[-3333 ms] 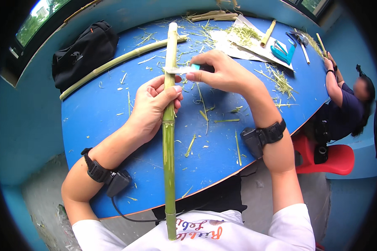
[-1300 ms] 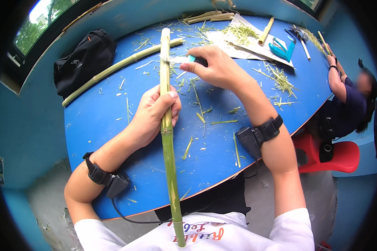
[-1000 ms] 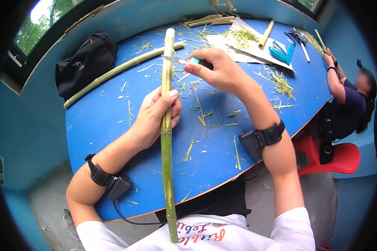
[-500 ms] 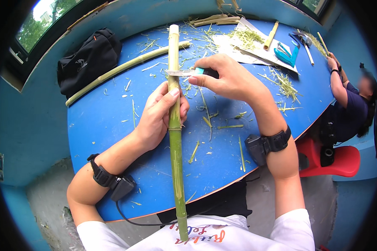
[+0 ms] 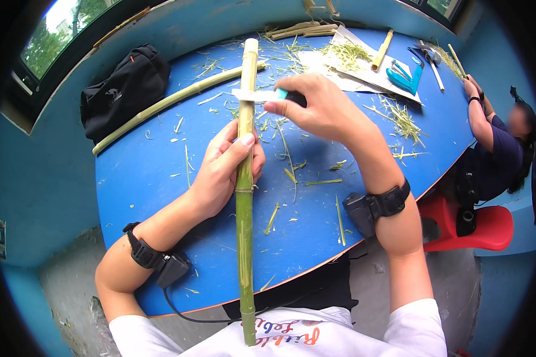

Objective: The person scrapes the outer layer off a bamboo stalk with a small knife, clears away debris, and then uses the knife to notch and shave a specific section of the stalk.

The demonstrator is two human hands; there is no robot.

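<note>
Here is the bamboo pole (image 5: pixel 244 220), standing almost straight up and down the view in the middle of the scene, pale and peeled above the joint, green below it, its lower end overlapping the white shirt (image 5: pixel 333 333). The left hand (image 5: pixel 223 166) has a closed grip on it just above that joint, thumb along the front, fingers curled behind. And across to the right hand (image 5: pixel 315 110): a narrow, pinching grip on the black-and-teal handle of a knife (image 5: pixel 265 96), the blade lying crosswise over the pole above the left hand; whether the edge bites cannot be told. Beneath it all, the blue surface (image 5: pixel 161 184), strewn with green shavings (image 5: pixel 402 122). A second pole (image 5: pixel 173 100) slants behind, just beside a black bag (image 5: pixel 125 92). Up at the right, pale sheets (image 5: pixel 380 79) carry more shavings, a short bamboo piece (image 5: pixel 382 50) and a teal tool (image 5: pixel 406 80). Over on the far right, another person (image 5: pixel 491 154) in dark clothing sits by a red chair (image 5: pixel 488 229), arms reaching onto the surface.
</note>
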